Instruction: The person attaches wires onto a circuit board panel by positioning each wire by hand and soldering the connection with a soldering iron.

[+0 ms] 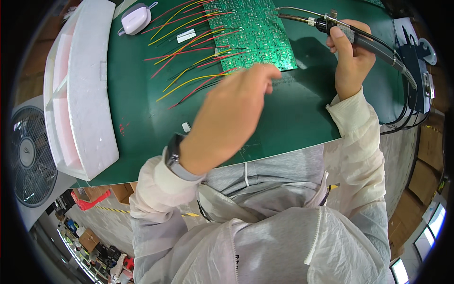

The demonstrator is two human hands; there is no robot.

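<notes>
While the left hand [231, 111], its grip impossible to tell, is partly hiding a green rectangular circuit-board panel [257, 40] on the green worktop [293, 118], the right hand [352, 61] is holding a grey-and-black soldering tool [324, 23]. Beyond, red, yellow and black wires [182, 86] are trailing left; a rounded lilac case [135, 20] is lying near a white foam tray [87, 85].
</notes>
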